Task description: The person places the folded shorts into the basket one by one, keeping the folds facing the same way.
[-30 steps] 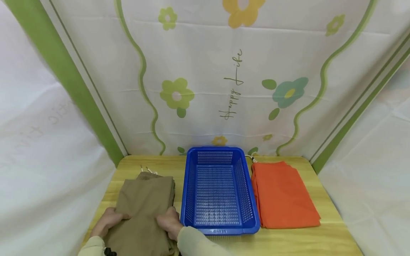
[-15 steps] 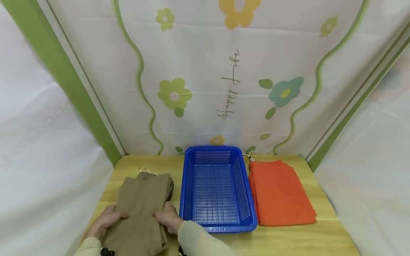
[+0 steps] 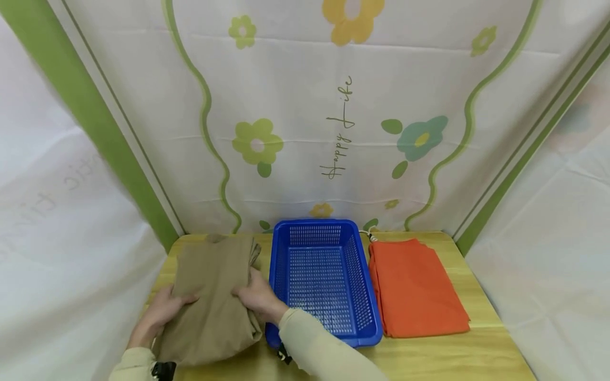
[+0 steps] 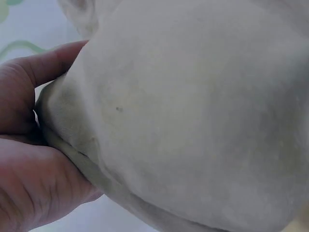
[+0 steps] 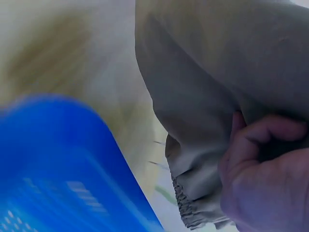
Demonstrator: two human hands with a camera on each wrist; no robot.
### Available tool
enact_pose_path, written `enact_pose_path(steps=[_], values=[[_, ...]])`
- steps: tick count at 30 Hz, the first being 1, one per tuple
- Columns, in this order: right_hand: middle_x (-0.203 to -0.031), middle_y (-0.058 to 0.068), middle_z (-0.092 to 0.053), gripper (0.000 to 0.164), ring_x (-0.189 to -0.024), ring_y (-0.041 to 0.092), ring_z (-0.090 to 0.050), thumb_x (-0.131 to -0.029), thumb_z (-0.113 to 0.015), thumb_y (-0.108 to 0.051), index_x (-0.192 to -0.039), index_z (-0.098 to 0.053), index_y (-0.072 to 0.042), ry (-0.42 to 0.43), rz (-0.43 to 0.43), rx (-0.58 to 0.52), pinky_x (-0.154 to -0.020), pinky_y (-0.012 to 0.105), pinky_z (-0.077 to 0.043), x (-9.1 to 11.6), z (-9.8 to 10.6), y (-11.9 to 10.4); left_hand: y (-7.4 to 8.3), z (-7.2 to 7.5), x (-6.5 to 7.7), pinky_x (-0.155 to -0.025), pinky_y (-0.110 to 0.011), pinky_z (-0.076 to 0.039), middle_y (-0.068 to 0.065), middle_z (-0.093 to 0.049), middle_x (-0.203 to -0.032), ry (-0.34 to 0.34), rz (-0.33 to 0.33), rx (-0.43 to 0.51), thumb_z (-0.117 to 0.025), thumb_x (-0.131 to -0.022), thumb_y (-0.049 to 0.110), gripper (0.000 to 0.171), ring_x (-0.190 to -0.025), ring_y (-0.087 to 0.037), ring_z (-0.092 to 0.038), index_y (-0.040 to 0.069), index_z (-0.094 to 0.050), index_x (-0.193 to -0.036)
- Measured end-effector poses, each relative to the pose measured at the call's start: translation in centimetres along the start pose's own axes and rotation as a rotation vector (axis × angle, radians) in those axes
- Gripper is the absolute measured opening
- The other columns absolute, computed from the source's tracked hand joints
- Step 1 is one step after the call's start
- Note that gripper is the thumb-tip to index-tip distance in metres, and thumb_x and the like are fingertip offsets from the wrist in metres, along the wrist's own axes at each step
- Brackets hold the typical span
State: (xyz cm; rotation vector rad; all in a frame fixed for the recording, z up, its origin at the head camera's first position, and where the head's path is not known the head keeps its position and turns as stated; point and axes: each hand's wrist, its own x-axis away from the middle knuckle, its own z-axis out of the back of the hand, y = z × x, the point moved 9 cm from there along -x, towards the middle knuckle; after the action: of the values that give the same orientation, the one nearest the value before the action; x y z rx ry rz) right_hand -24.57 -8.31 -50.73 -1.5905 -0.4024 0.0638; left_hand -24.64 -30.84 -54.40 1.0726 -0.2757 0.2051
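Both hands hold a folded pair of brown pants (image 3: 209, 296) at the left of the table, one hand at each side. My left hand (image 3: 164, 307) grips the left edge, thumb on top and fingers underneath. In the left wrist view the cloth (image 4: 183, 106) bulges away from that hand. My right hand (image 3: 259, 296) grips the right edge beside the blue basket. The right wrist view shows its curled fingers (image 5: 241, 150) against the cloth and a gathered elastic edge (image 5: 186, 208) at the far end. The near end of the pants hangs over the table, its shadow below.
A blue plastic basket (image 3: 375, 317) with perforated walls stands mid-table, its near left corner close to my right wrist. Folded orange cloth (image 3: 419, 291) lies right of it, with a white cord (image 3: 369, 232) behind. A printed curtain (image 3: 295, 106) rises behind the wooden table (image 3: 405, 360).
The pants have risen and shifted toward the back of the table in both hands, their near end now in view. My right forearm now overlaps the basket's near left corner.
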Motion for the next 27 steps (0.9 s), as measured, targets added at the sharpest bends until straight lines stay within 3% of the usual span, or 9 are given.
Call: enact_pose_path(steps=[8, 19, 27], values=[[-0.103, 0.006, -0.07, 0.037, -0.085, 0.018, -0.069, -0.093, -0.066, -0.004, -0.129, -0.059, -0.003, -0.037, 0.071, 0.063, -0.075, 0.034, -0.058, 0.1, 4.2, -3.4, 5.3, -1.4, 0.2, -0.077, -0.038, -0.054, -0.027, -0.061, -0.124, -0.003, -0.106, -0.011, -0.073, -0.096, 0.026, 0.061, -0.096, -0.027, -0.065, -0.011, -0.047, -0.136], [-0.109, 0.013, -0.071, 0.04, -0.089, 0.022, -0.071, -0.096, -0.067, -0.012, -0.134, -0.059, -0.003, -0.002, 0.087, 0.054, -0.08, 0.037, -0.059, 0.9, 12.1, -5.2, 11.6, -6.8, -0.8, -0.081, -0.043, -0.056, -0.023, -0.062, -0.122, -0.064, -0.188, 0.139, -0.068, -0.098, 0.017, 0.047, -0.097, -0.028, -0.066, -0.005, -0.051, -0.136], [-0.114, 0.013, -0.07, 0.042, -0.093, 0.024, -0.071, -0.098, -0.067, -0.016, -0.137, -0.058, -0.006, 0.011, 0.079, 0.082, -0.082, 0.04, -0.058, 1.9, 16.2, -5.6, 14.3, -10.2, -1.4, -0.079, -0.041, -0.055, -0.019, -0.066, -0.114, -0.084, -0.221, 0.168, -0.07, -0.096, 0.015, 0.039, -0.091, -0.026, -0.066, -0.004, -0.058, -0.129]])
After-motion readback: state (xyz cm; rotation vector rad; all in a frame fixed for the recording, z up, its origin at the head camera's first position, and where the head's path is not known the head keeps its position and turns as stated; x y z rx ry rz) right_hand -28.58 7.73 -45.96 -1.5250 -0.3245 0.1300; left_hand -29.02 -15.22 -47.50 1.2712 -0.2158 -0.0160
